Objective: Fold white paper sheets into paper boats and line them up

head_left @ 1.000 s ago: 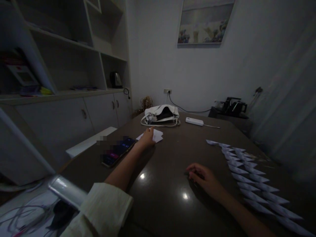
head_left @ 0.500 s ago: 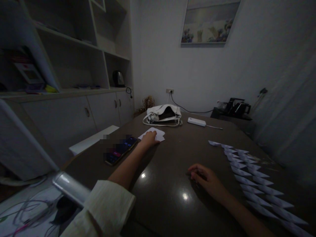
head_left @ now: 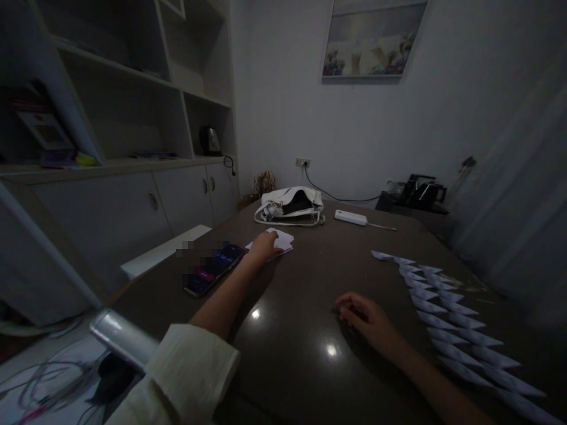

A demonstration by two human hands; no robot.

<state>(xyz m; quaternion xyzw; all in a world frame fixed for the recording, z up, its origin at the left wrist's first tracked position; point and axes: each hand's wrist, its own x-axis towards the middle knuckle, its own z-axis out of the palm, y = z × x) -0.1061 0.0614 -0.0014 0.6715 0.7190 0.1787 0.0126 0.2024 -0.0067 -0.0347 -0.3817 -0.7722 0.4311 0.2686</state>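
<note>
My left hand [head_left: 262, 248] reaches across the dark table to a small stack of white paper sheets [head_left: 283, 238]. Its fingers are bent over the near part of the sheets, with the thumb at their right-hand edge; the hand partly hides the stack. Just left of that wrist lies a phone [head_left: 215, 268] with a lit screen. My right hand [head_left: 365, 316] rests on the table at the centre right, fingers loosely curled in and nothing visible in them. To its right, folded white paper pieces [head_left: 447, 319] with pointed ends lie in two overlapping rows.
A white handbag [head_left: 290, 206] sits at the back of the table [head_left: 305, 295], gaping at the front. Right of it is a white device [head_left: 351, 217] with a short cable. A metal tube [head_left: 121, 336] stands by the near left edge, beside tangled cables [head_left: 53, 378].
My left hand has drawn back slightly on the sheets, and its fingers are more bent. My right hand has stayed in place; the whole view has shifted a little.
</note>
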